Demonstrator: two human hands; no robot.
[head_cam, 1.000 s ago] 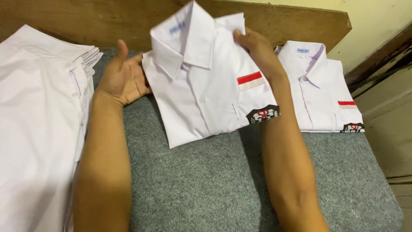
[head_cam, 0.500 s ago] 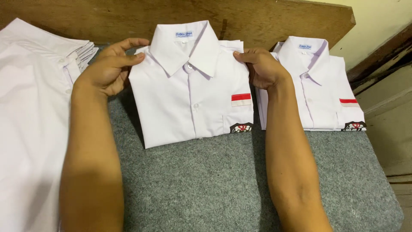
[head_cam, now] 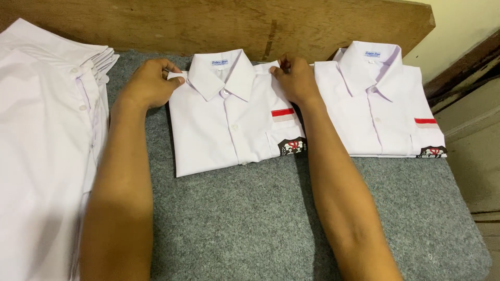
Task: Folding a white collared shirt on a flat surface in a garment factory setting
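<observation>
A grey felt-covered surface (head_cam: 250, 229) runs up to a wooden board (head_cam: 208, 26) along its far edge, with a pale wall at the far right. On the left lies one stack of white shirts (head_cam: 41, 135), unfolded and layered; how many it holds cannot be told. Right of it are two folded white shirts, side by side and just apart. The middle folded shirt (head_cam: 234, 130) lies collar to the far side, slightly askew, with a red-and-white stripe and a dark badge on its chest pocket. Two hands hold it at the shoulders: the left hand (head_cam: 151, 83) pinches the far left corner beside the collar between thumb and fingers, and the right hand (head_cam: 294, 78) pinches the far right corner the same way, its forearm crossing the pocket edge. The second folded shirt (head_cam: 380, 104) lies at the right, untouched, with the same stripe and badge
</observation>
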